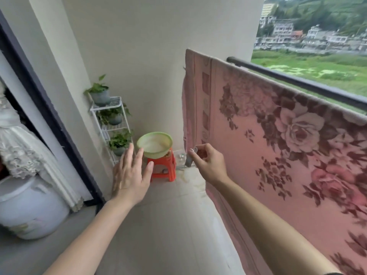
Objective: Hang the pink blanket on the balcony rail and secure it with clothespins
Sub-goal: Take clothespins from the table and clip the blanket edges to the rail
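The pink blanket (258,147) with a dark rose pattern hangs over a rail on the right and reaches down to the floor. Behind it runs the dark balcony rail (297,80), bare where it shows. My right hand (206,161) is beside the blanket's lower left edge, its fingers closed on a small pale clothespin (195,150). My left hand (130,175) hovers flat with fingers spread, just short of a green basin (155,144) that sits on a red plastic stool (163,167). What the basin holds is not visible.
A white wire rack (111,124) with three potted plants stands in the far left corner. A large white jar (29,209) and lace fabric (15,147) sit by the dark door frame at left. The tiled floor runs between the wall and the blanket.
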Demonstrator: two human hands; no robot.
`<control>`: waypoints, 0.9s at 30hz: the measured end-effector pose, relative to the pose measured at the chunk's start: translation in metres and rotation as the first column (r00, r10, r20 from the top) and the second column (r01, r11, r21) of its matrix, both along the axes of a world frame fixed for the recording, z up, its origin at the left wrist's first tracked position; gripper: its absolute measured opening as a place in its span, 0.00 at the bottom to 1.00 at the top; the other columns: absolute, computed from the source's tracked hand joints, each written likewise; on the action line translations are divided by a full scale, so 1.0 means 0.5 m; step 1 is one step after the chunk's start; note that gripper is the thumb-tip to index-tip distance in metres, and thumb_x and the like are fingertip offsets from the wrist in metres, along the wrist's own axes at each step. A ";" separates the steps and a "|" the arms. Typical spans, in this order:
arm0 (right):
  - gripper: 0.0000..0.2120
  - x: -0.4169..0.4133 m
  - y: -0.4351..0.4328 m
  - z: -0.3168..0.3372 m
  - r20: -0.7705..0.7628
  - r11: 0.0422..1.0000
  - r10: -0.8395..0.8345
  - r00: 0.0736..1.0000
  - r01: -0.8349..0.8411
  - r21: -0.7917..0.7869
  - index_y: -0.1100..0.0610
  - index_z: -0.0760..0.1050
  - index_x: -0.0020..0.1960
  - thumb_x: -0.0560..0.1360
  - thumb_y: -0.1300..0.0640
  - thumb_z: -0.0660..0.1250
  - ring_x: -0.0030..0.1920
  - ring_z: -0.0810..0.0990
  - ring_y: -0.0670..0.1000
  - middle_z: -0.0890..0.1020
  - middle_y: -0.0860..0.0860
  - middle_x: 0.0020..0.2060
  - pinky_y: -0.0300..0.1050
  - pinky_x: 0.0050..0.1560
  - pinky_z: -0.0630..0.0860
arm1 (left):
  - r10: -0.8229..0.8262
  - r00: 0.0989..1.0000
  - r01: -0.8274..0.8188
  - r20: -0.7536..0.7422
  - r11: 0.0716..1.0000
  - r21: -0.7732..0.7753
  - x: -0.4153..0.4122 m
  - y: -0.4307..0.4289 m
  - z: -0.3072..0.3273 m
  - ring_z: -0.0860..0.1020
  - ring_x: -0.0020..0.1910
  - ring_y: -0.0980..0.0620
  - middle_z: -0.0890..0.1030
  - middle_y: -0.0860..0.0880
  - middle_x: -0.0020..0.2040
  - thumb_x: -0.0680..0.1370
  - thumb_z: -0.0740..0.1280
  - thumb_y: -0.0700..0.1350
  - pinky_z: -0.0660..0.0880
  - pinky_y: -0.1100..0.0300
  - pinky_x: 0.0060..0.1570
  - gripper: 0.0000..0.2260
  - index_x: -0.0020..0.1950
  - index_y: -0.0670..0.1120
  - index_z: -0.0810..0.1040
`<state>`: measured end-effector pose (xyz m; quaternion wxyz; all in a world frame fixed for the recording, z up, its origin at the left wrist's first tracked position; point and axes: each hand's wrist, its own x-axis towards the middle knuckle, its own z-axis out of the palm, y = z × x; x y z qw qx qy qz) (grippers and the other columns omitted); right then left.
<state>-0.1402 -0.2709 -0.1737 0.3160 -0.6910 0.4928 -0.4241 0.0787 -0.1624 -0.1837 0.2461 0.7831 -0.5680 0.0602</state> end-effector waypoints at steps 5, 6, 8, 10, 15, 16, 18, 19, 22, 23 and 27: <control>0.15 0.154 -0.252 -0.016 -0.052 0.999 -0.045 0.998 0.044 -0.007 0.47 0.79 0.45 0.71 0.36 0.67 0.42 0.82 0.41 0.83 0.40 0.38 0.51 0.47 0.81 | -0.031 0.998 0.033 -0.064 0.999 0.039 0.173 -0.253 -0.019 0.54 0.78 0.43 0.52 0.45 0.81 0.79 0.47 0.62 0.55 0.44 0.75 0.31 0.79 0.48 0.60; 0.14 0.179 -0.298 -0.013 -0.062 0.999 -0.054 0.997 0.054 -0.001 0.46 0.79 0.44 0.71 0.36 0.68 0.42 0.82 0.41 0.83 0.40 0.38 0.51 0.48 0.81 | -0.043 0.995 0.048 -0.086 0.998 0.051 0.201 -0.300 -0.017 0.54 0.78 0.43 0.52 0.46 0.81 0.79 0.48 0.62 0.55 0.45 0.75 0.31 0.79 0.48 0.60; 0.11 0.228 -0.389 -0.007 -0.064 0.999 -0.051 0.997 0.052 0.015 0.44 0.78 0.43 0.71 0.37 0.69 0.41 0.82 0.41 0.83 0.40 0.37 0.51 0.48 0.81 | -0.084 0.992 0.090 -0.091 0.994 0.062 0.256 -0.398 -0.011 0.54 0.78 0.42 0.53 0.45 0.81 0.79 0.49 0.61 0.53 0.46 0.75 0.31 0.79 0.48 0.60; 0.11 0.266 -0.472 -0.006 -0.038 0.998 -0.047 0.998 0.049 0.036 0.45 0.78 0.44 0.71 0.39 0.71 0.41 0.81 0.41 0.83 0.42 0.37 0.50 0.48 0.81 | -0.124 0.988 0.131 -0.093 0.989 0.068 0.301 -0.500 -0.010 0.55 0.78 0.42 0.54 0.44 0.81 0.79 0.49 0.60 0.52 0.47 0.75 0.31 0.79 0.47 0.61; 0.09 0.331 -0.668 -0.036 -0.010 0.995 -0.051 0.999 0.052 0.084 0.50 0.79 0.49 0.73 0.48 0.74 0.38 0.79 0.36 0.83 0.44 0.39 0.34 0.42 0.77 | -0.195 0.969 0.217 -0.149 0.965 0.145 0.374 -0.740 -0.059 0.51 0.79 0.44 0.50 0.46 0.81 0.81 0.50 0.60 0.49 0.48 0.76 0.29 0.80 0.49 0.58; 0.08 0.343 -0.713 -0.049 -0.009 0.995 -0.049 0.999 0.049 0.091 0.49 0.78 0.49 0.73 0.49 0.73 0.38 0.79 0.35 0.82 0.43 0.39 0.31 0.40 0.76 | -0.197 0.967 0.224 -0.165 0.959 0.172 0.388 -0.791 -0.075 0.50 0.79 0.44 0.49 0.47 0.81 0.81 0.51 0.61 0.50 0.46 0.76 0.29 0.80 0.50 0.56; 0.06 0.367 -0.815 -0.084 0.003 0.991 -0.053 0.999 0.052 0.120 0.45 0.76 0.48 0.74 0.48 0.72 0.40 0.78 0.37 0.81 0.41 0.41 0.32 0.40 0.74 | -0.184 0.960 0.234 -0.210 0.941 0.245 0.416 -0.894 -0.111 0.47 0.79 0.45 0.46 0.49 0.81 0.82 0.53 0.60 0.50 0.43 0.76 0.29 0.80 0.51 0.53; 0.06 0.381 -0.869 -0.103 0.006 0.989 -0.056 0.998 0.055 0.134 0.44 0.76 0.48 0.74 0.47 0.72 0.41 0.78 0.38 0.81 0.41 0.41 0.34 0.40 0.73 | -0.176 0.958 0.238 -0.228 0.930 0.280 0.430 -0.945 -0.128 0.46 0.79 0.45 0.44 0.50 0.81 0.82 0.54 0.60 0.50 0.43 0.76 0.30 0.81 0.51 0.51; 0.10 0.417 -1.042 -0.150 0.001 0.982 -0.067 0.998 0.066 0.178 0.49 0.76 0.52 0.74 0.46 0.72 0.43 0.79 0.41 0.80 0.40 0.42 0.37 0.43 0.74 | -0.157 0.961 0.239 -0.228 0.886 0.398 0.465 -1.097 -0.167 0.43 0.80 0.47 0.41 0.49 0.81 0.81 0.54 0.61 0.50 0.42 0.75 0.33 0.81 0.51 0.46; 0.11 0.427 -1.098 -0.157 0.000 0.976 -0.061 0.998 0.060 0.208 0.50 0.77 0.53 0.74 0.46 0.72 0.43 0.78 0.40 0.80 0.40 0.42 0.38 0.44 0.74 | -0.149 0.962 0.239 -0.229 0.866 0.440 0.476 -1.144 -0.174 0.43 0.80 0.46 0.41 0.49 0.81 0.81 0.55 0.62 0.50 0.42 0.75 0.34 0.81 0.51 0.45; 0.13 0.468 -1.300 -0.160 -0.032 0.959 -0.020 0.999 0.028 0.282 0.50 0.77 0.54 0.74 0.44 0.71 0.43 0.78 0.40 0.80 0.41 0.44 0.41 0.45 0.76 | -0.152 0.951 0.276 -0.268 0.805 0.525 0.529 -1.331 -0.189 0.44 0.80 0.45 0.41 0.47 0.81 0.80 0.58 0.62 0.50 0.45 0.76 0.38 0.81 0.51 0.40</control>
